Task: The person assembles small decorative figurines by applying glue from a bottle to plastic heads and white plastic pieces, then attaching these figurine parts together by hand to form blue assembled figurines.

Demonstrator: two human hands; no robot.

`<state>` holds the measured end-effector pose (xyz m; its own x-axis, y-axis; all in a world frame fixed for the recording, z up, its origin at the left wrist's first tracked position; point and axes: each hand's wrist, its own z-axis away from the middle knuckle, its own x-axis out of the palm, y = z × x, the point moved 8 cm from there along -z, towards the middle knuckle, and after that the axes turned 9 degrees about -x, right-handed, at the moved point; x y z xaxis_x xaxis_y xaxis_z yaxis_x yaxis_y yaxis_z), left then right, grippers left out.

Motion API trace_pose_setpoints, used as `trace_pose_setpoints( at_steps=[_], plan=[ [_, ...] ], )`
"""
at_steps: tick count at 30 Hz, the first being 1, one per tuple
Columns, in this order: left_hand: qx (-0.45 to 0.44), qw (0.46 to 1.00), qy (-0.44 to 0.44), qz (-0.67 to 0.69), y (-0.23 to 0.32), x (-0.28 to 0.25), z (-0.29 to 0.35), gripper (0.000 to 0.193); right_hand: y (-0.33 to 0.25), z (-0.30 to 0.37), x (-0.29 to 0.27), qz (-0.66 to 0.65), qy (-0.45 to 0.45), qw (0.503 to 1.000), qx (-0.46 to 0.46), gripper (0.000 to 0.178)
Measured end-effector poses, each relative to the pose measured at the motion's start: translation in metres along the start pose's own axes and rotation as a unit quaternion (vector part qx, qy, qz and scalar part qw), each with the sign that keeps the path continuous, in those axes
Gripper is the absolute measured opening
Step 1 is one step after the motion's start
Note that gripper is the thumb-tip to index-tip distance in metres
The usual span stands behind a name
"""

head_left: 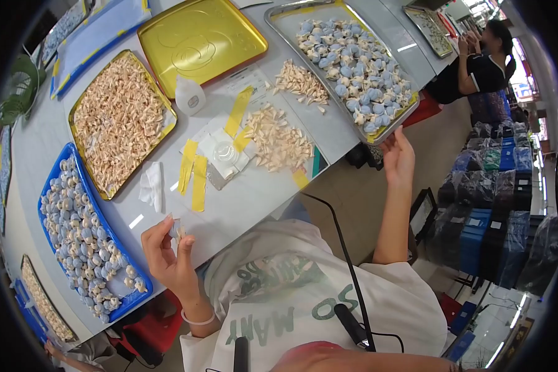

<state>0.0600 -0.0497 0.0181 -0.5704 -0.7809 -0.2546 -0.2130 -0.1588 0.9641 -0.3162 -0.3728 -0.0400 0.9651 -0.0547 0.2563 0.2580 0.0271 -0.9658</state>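
My left hand (170, 257) is raised by the table's front edge, pinching a small pale cream piece (179, 232) between thumb and fingers. My right hand (397, 158) grips the near corner of a metal tray (369, 137), which juts past the table edge. Many small blue-and-cream figures (359, 68) fill that tray. Between my hands lies a loose pile of cream pointed pieces (279, 139). Left of the pile, a clear round dish (226, 152) sits on a pad among yellow tape strips (199, 183). A crumpled white cloth (150, 186) lies nearest my left hand.
At left are a tray of cream pieces (118, 118) and a blue tray (133, 302) of blue-and-cream figures. Behind stand a gold tray (198, 40) and a white bottle (190, 96). A cable (338, 226) hangs before me; a person (487, 71) works far right.
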Motion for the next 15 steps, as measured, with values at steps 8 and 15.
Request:
trace_pose_setpoints(
  at_steps=[8, 15],
  plan=[
    [0.010, 0.999, 0.049, 0.009, 0.002, -0.014, 0.013, 0.032, -0.011, -0.003, 0.023, -0.062, 0.005, 0.998, 0.005, 0.022],
    [0.017, 0.998, 0.057, 0.008, 0.003, -0.018, 0.009, 0.031, -0.021, -0.002, 0.023, -0.126, -0.038, 0.991, -0.026, 0.034]
  ],
)
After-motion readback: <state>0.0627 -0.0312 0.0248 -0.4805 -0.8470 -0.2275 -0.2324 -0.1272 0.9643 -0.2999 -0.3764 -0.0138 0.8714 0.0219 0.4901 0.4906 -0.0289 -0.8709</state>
